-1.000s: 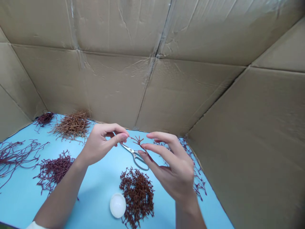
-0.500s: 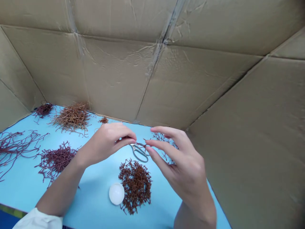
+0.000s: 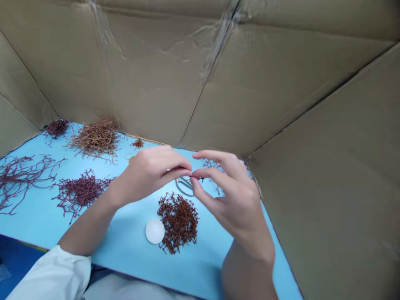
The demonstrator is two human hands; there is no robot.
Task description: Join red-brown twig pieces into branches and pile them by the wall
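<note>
Thumb and forefinger of my left hand [image 3: 153, 171] are pinched together, their tips meeting those of my right hand [image 3: 236, 196] over the blue table. My right hand also pinches at that spot, its other fingers raised. A small dark twig pokes out behind the right fingertips; most of what lies between the fingers is hidden. Grey-handled scissors [image 3: 183, 187] lie beneath the hands, partly covered. Nearer to me is a pile of short brown twig pieces [image 3: 178, 223], with a white round cup [image 3: 155, 231] touching its left side. Behind my right hand, branched purple twigs [image 3: 215, 166] are partly visible.
Purple twig pieces [image 3: 81, 189] and long purple strands [image 3: 23, 179] lie at the left. Toward the back are a brown twig heap [image 3: 96, 137], a dark bundle [image 3: 56, 128] and a tiny brown cluster [image 3: 138, 143]. Cardboard walls [image 3: 150, 83] enclose the blue table [image 3: 131, 246].
The view has tilted down, showing more of the near table edge. My hands have come together until their fingertips meet, hiding most of the small twig that was visible between them.
</note>
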